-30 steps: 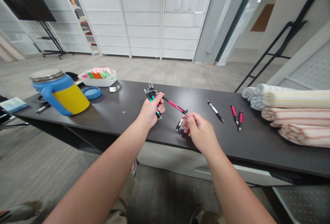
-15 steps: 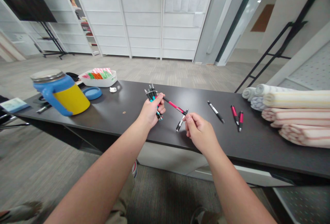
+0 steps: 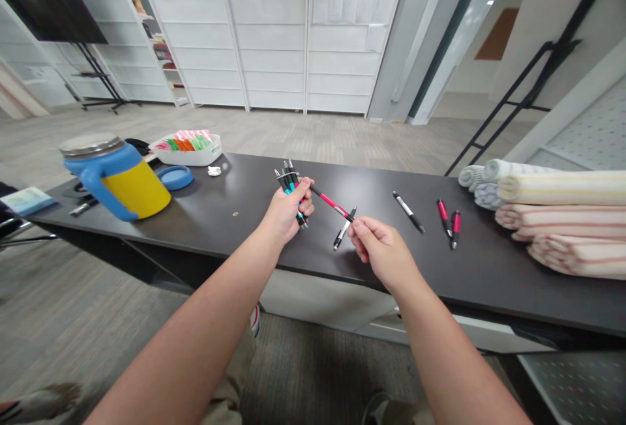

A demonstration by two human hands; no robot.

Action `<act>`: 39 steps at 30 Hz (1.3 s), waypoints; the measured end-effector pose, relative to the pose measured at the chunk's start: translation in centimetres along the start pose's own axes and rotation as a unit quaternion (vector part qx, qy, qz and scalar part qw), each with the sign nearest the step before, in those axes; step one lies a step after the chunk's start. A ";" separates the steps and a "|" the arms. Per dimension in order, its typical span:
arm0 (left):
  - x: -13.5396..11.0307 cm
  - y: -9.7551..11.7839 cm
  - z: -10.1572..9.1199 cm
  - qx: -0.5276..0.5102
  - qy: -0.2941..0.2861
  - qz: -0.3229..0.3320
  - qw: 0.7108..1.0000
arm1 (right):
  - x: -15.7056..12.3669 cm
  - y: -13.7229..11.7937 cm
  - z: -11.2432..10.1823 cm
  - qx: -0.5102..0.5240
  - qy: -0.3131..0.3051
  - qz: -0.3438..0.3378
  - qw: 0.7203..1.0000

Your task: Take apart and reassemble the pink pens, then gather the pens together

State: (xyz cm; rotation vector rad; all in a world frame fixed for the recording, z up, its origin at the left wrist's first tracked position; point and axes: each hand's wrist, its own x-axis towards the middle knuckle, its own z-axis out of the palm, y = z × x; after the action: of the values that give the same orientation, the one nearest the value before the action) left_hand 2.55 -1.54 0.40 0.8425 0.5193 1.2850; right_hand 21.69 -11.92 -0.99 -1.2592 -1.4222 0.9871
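My left hand (image 3: 289, 212) is closed around a bundle of pens (image 3: 287, 177), black with teal and red parts, their tips pointing up and away. A pale ring or clip seems to lie across the bundle near the tips. Between the thumb and fingers of my right hand (image 3: 379, 242) is the end of a red and black pen (image 3: 332, 203); its other end reaches to the left hand. Beneath it on the tabletop lies a silver and black pen (image 3: 343, 229). Farther right rest a white and black pen (image 3: 409, 212) and two red pens (image 3: 445, 218), (image 3: 456, 229).
On the dark table (image 3: 235, 236), a blue and yellow jug (image 3: 132, 180), a blue lid (image 3: 175, 178) and a white basket (image 3: 210, 153) of colourful packets stand left. A crumpled white piece (image 3: 214, 171) lies near them. Rolled towels (image 3: 562, 216) are stacked at the right.
Almost nothing differs. My right hand has shifted very slightly, still pinching the red and black pen; the left hand keeps its hold on the bundle.
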 end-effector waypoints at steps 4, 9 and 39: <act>-0.1 0.1 0.1 0.004 0.004 0.000 1.000 | 0.1 0.0 -0.1 0.045 -0.039 -0.003 0.998; 0.0 0.1 0.1 0.002 0.009 0.000 1.000 | -0.2 -0.1 0.0 0.050 -0.083 -0.020 0.995; -0.4 -0.1 0.3 0.027 -0.047 -0.037 0.998 | -1.1 -0.1 0.4 0.006 -0.118 -0.063 0.991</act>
State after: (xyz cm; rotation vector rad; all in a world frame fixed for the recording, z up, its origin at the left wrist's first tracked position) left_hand 2.74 -2.03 0.49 0.9176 0.5074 1.1624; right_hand 21.24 -12.99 -1.12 -1.0565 -1.6526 1.0832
